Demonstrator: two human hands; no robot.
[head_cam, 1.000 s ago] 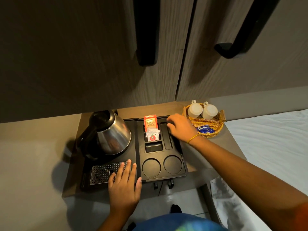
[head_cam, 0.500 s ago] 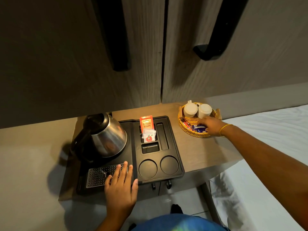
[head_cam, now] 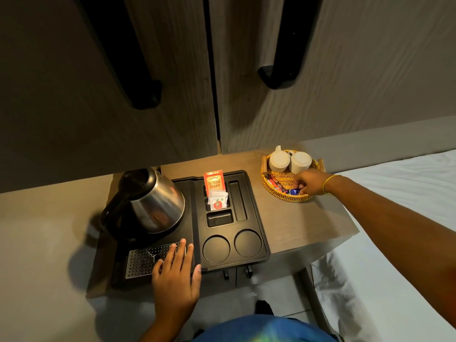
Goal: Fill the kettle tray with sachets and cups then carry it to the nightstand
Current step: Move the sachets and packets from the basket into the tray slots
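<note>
A black kettle tray (head_cam: 256,225) lies on a wooden nightstand (head_cam: 308,223). A steel kettle (head_cam: 150,206) stands on the tray's left half. An orange tea sachet (head_cam: 214,181) and a white sachet (head_cam: 217,200) stand upright in the tray's small slots. Two round cup recesses at the tray's front hold nothing. My left hand (head_cam: 175,275) rests flat on the perforated drip grate (head_cam: 143,262). A wicker basket (head_cam: 274,186) at the back right holds two upturned white cups (head_cam: 290,161) and loose sachets. My right hand (head_cam: 309,181) reaches into the basket, fingers pinching a blue sachet (head_cam: 294,192).
Dark wood-grain cupboard doors with long black handles (head_cam: 283,53) hang above the nightstand. A bed with a white sheet (head_cam: 399,218) lies to the right. Pale floor shows on the left and below the nightstand.
My right hand left the tray's long slot, moved right into the basket and closed its fingers on the blue sachet. My left hand stayed on the grate.
</note>
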